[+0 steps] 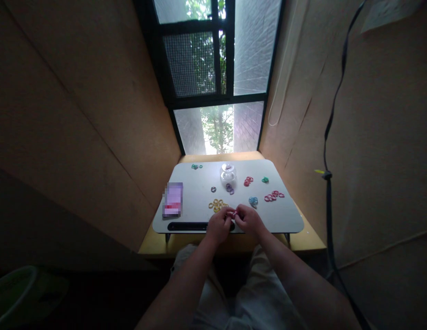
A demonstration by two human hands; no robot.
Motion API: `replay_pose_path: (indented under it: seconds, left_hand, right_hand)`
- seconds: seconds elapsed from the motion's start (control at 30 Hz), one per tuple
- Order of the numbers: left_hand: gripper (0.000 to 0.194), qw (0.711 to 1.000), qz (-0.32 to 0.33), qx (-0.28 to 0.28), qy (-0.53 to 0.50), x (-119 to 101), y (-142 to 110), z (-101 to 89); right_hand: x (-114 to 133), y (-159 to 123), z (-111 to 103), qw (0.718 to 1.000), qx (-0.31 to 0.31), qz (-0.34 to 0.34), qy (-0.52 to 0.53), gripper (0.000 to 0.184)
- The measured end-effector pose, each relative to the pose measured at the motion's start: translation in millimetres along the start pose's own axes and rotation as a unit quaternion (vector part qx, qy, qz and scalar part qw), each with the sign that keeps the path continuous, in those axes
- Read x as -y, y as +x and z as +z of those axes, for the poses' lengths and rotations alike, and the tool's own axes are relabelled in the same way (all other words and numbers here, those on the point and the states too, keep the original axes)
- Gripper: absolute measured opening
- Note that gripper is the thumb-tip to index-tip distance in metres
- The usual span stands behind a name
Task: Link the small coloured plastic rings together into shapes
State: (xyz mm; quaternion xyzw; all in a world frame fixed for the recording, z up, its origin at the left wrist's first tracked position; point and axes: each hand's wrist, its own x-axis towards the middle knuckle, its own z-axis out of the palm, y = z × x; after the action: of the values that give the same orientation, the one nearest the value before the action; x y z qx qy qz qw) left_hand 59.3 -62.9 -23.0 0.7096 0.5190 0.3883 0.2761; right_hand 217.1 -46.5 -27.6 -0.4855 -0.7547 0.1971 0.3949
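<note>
Over the front edge of a white lap table, my left hand (219, 226) and my right hand (249, 221) meet with fingertips pinched. Between them is a small pinkish-red hair tie (235, 214), partly hidden by the fingers. Just beyond my left hand lies a pile of yellow hair ties (218, 204). Blue hair ties (253, 200) sit past my right hand, with red hair ties (273, 196) farther right. Behind these are purple hair ties (230, 189), dark hair ties (213, 189) and another red cluster.
The white table (196, 192) has a clear round jar (228, 175) at the back. Green hair ties (195, 167) lie far left, more at the right. A phone (173, 200) lies left. Below my hands runs a black slot (187, 226). A dark strap (329, 220) hangs at right.
</note>
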Motion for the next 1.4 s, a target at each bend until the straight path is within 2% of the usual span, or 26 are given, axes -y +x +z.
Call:
replay_pose_path:
  seconds: [0.47,0.9,1.17,1.4]
  left_hand:
    - [0.02,1.0,0.02,-0.003,0.021,-5.5,-0.3,-1.5]
    - [0.024,1.0,0.008,-0.009,0.024,-4.5,0.1,-2.5]
    - [0.021,0.999,-0.009,-0.028,0.045,-1.5,0.8,-0.1]
    - [0.018,0.999,-0.016,-0.029,0.043,-3.8,1.5,-0.5]
  right_hand:
    - [-1.5,-0.5,1.2,1.0,-0.007,0.003,-0.004,0.017]
    - [-2.9,0.6,0.9,1.0,0.01,-0.021,-0.016,0.022]
    - [-1.6,0.6,0.2,1.0,0.004,-0.03,-0.005,0.02]
    - [-0.1,1.2,-1.9,0.999,0.012,-0.049,-0.014,0.025]
